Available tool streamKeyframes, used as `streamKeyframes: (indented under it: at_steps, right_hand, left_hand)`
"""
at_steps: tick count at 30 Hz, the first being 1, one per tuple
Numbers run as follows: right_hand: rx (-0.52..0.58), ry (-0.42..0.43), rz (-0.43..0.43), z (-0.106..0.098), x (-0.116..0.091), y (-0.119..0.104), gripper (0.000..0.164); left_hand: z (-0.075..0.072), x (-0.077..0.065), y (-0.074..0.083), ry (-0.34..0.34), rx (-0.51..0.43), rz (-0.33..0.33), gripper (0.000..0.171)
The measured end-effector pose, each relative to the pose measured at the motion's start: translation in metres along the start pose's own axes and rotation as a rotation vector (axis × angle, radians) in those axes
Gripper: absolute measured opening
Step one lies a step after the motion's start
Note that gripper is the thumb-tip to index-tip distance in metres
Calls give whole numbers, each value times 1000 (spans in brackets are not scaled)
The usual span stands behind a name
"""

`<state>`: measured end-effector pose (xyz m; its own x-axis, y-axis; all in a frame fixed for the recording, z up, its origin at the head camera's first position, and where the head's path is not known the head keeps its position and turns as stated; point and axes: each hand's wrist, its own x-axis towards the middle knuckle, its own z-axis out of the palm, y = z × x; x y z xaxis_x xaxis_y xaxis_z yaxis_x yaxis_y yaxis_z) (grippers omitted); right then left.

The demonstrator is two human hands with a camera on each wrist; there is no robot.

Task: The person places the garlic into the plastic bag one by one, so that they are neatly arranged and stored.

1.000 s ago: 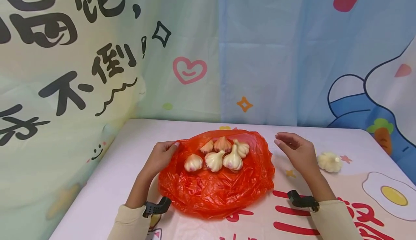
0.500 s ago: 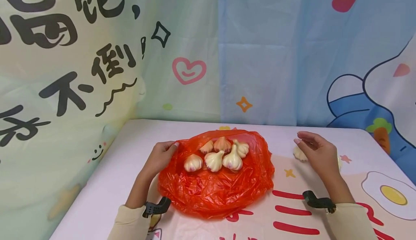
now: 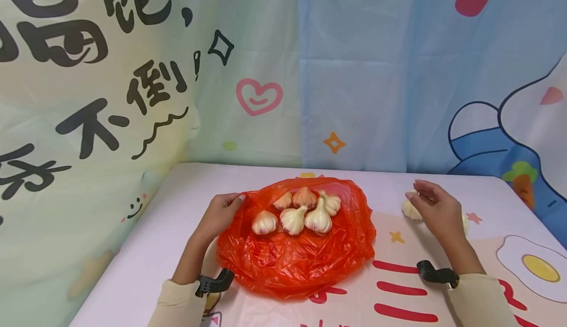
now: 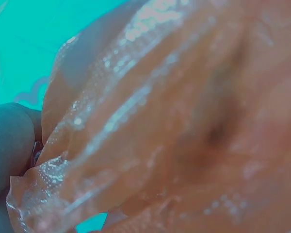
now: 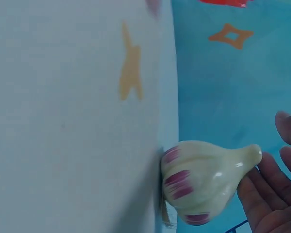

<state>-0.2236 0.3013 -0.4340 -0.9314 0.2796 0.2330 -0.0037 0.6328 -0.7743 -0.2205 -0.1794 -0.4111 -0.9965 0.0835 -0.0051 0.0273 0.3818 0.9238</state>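
In the head view my left hand (image 3: 219,214) pinches the left rim of a red plastic bag (image 3: 283,268). The bag is spread wide, with several garlic bulbs (image 3: 292,221) sitting inside it. Its thin, shiny film (image 4: 136,116) fills most of the left wrist view, beside my fingers. To the right of the bag my right hand (image 3: 438,213) is over the table with parted fingers. A loose garlic bulb (image 5: 203,179) stands on the table there, its stem beside my fingers; whether they touch is unclear. Behind this hand, another garlic bulb (image 3: 465,223) is mostly hidden.
The white table (image 3: 483,199) has a printed cover with a fried egg (image 3: 538,268) and red strokes. A patterned cloth (image 3: 354,71) hangs along its back and left sides. Each forearm wears a black wrist camera (image 3: 436,274).
My right hand has moved right, away from the bag, to the loose garlic bulbs, and has barely shifted in the last half second. My left hand keeps its hold on the bag.
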Motion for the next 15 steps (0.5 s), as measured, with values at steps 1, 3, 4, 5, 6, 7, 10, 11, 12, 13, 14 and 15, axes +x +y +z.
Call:
streamKeyframes:
  at_steps: [1,3,4,5,6,7,10,11,12,13,14,15]
  right_hand:
    - [-8,-4,0,0,1,1,58]
    - [-23,-2,-2,1,2,2,58]
    - [-25,2,-4,1,3,2,58]
    - [-30,5,-4,1,3,2,59]
    - [-33,9,-8,1,4,3,58]
    - [-36,11,-12,1,5,3,58]
    - [-33,10,-16,1,7,4,59]
    - [-45,6,-6,1,8,4,60]
    - [-46,-4,-6,1,8,5,61]
    - [-50,-15,-1,1,8,5,63]
    - [-53,-26,5,1,8,5,64]
    - [-57,-39,8,1,8,6,67]
  left_hand:
    - [0,0,0,-1,3,1,30]
    - [0,1,0,-5,4,0,30]
    - [0,1,0,-6,5,-1,30]
    - [0,1,0,-8,5,-2,30]
    - [0,1,0,-10,6,-3,30]
    - [0,1,0,-9,10,-4,30]
    - [0,0,0,-7,16,-9,30]
    - [0,0,0,-7,15,-10,30]
    - [0,0,-1,-7,17,-11,30]
    - [0,0,-1,-7,18,-11,30]
    - [0,0,-1,-6,17,-10,30]
    - [0,0,-1,-5,15,-9,30]
